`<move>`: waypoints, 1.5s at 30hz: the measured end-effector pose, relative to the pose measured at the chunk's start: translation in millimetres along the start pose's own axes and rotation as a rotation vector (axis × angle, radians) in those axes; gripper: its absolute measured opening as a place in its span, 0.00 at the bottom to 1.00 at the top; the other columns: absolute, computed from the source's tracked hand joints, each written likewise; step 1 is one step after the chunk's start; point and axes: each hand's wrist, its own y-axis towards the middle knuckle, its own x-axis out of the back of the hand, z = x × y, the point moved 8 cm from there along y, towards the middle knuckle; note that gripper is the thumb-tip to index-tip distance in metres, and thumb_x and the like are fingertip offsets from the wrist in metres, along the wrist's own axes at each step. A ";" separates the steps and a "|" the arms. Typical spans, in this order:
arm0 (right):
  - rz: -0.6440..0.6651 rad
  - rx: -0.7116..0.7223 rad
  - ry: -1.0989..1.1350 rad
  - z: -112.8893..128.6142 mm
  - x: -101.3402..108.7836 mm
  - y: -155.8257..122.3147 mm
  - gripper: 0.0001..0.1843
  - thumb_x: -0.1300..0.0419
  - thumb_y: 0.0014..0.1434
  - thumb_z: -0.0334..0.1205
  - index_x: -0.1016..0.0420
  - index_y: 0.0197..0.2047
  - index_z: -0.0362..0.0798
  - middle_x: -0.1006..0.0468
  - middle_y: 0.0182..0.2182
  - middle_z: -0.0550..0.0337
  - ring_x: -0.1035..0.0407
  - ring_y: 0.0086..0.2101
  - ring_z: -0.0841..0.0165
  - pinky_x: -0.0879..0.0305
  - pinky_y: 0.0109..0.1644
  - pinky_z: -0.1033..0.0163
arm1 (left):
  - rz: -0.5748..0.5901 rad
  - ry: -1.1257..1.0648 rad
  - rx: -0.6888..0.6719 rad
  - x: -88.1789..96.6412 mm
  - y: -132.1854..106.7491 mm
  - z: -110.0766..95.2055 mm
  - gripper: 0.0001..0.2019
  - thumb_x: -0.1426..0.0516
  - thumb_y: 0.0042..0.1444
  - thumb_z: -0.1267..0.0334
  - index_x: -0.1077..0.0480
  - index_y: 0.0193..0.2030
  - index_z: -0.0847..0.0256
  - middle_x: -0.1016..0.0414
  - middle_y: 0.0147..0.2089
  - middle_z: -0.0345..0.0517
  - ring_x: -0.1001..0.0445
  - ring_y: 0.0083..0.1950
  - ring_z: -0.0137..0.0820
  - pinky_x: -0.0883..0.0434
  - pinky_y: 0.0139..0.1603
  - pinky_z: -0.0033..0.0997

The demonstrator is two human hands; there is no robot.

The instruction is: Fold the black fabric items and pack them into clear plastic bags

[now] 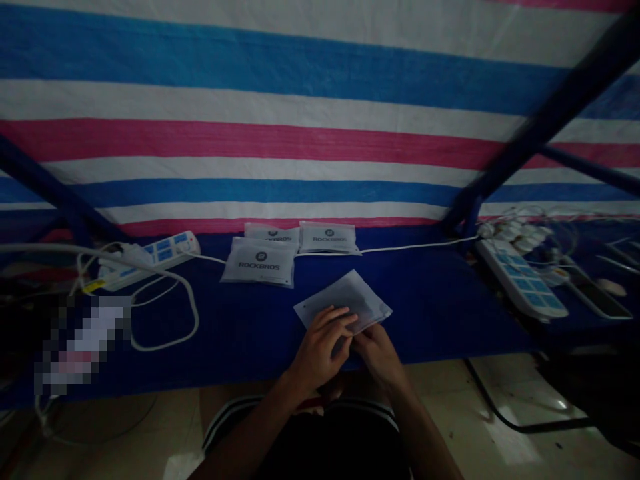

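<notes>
Head view: A pale, translucent pouch (pixel 355 290) lies turned cornerwise near the front edge of the blue tabletop (pixel 435 313). The left hand (pixel 323 343) rests on it, fingers loosely extended and slightly parted; whether the thumb grips cannot be told. The right hand (pixel 379 350) is curled at the near edge, fingertips hidden, its hold unclear. Three printed pouches (pixel 260 263) lie beyond, to the left. The pouch is probably light, flexible and somewhat slippery, best pinched by an edge or corner.
</notes>
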 end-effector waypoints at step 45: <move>0.332 0.387 -0.402 36.7 -54.7 89.9 0.14 0.39 0.65 0.50 0.23 0.35 0.48 0.26 0.26 0.64 0.34 0.27 0.69 0.41 0.34 0.65 | 0.121 -0.065 0.580 72.2 40.1 119.6 0.07 0.41 0.63 0.63 0.21 0.39 0.60 0.17 0.38 0.46 0.19 0.41 0.38 0.27 0.46 0.36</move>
